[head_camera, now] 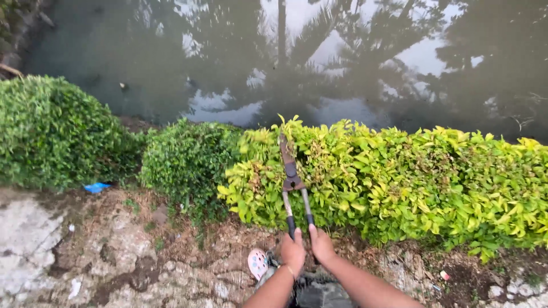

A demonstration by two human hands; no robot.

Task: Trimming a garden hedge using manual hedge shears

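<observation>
Still water mirroring palm trees lies behind a low hedge on bare, stony ground. From the head camera, the left hand (293, 251) and right hand (321, 245) each grip a handle of the hedge shears (291, 181), blades closed in the yellow-green bush (399, 182). Its top looks roughly level; the dark green bushes (57, 131) to the left look rounder, seemingly uncut.
</observation>
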